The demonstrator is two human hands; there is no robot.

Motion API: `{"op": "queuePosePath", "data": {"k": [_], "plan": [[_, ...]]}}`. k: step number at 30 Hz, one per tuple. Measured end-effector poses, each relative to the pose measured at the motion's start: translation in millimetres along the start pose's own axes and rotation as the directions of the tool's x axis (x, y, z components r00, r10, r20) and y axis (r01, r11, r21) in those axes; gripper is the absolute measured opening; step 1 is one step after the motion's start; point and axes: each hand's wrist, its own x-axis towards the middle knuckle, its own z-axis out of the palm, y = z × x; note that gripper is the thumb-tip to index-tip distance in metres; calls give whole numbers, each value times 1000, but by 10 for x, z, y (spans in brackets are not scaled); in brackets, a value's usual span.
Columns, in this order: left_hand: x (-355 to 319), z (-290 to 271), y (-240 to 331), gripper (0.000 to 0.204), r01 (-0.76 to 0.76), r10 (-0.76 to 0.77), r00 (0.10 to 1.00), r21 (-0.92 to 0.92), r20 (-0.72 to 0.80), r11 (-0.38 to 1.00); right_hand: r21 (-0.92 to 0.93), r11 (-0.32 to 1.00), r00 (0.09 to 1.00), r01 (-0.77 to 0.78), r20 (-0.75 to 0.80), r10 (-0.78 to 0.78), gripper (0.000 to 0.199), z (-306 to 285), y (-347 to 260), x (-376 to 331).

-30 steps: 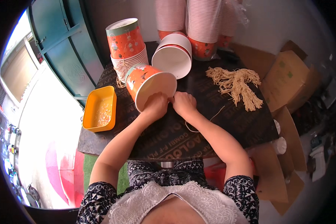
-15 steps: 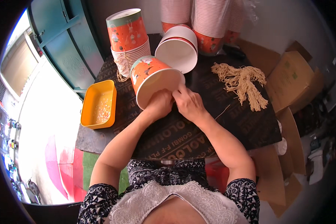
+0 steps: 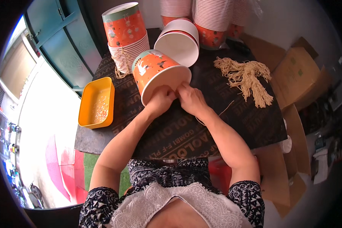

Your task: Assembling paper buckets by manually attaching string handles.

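An orange and green paper bucket [image 3: 152,73] lies tilted on its side with its white mouth facing me. My left hand [image 3: 162,100] is curled inside the mouth, its fingertips hidden. Close beside it, my right hand [image 3: 192,99] is closed in a pinch at the bucket's right rim. A thin beige string [image 3: 227,108] passes under my right forearm and shows again just below that hand. It seems to run into the pinch. What my left fingers grip cannot be made out.
A yellow tub [image 3: 111,102] with small pale bits stands left. Behind are an upturned bucket stack [image 3: 127,49] with strings hanging, white-mouthed buckets [image 3: 178,47] on their side and tall bagged stacks [image 3: 212,19]. A string bundle [image 3: 250,78] lies right; cardboard boxes [image 3: 294,81] stand beyond the dark table [image 3: 171,140].
The bucket has turned slightly, showing more of its printed side. My hands stay together at its mouth, and more string shows below my right hand. The whole view has shifted a little.
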Motion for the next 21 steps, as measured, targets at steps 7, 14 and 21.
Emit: {"op": "queuePosePath", "data": {"k": [7, 14, 21], "plan": [[22, -2, 130, 22, 251, -248, 968, -201, 40, 947, 104, 994, 994, -44, 106, 33, 11, -58, 83, 46], [64, 20, 81, 24, 177, -178, 984, -117, -6, 977, 325, 937, 964, -127, 264, 39, 18, -226, 136, 109], [67, -4, 77, 16, 176, -171, 980, -42, 103, 983, 335, 907, 908, -256, 405, 106, 14, -337, 139, 96]]}}
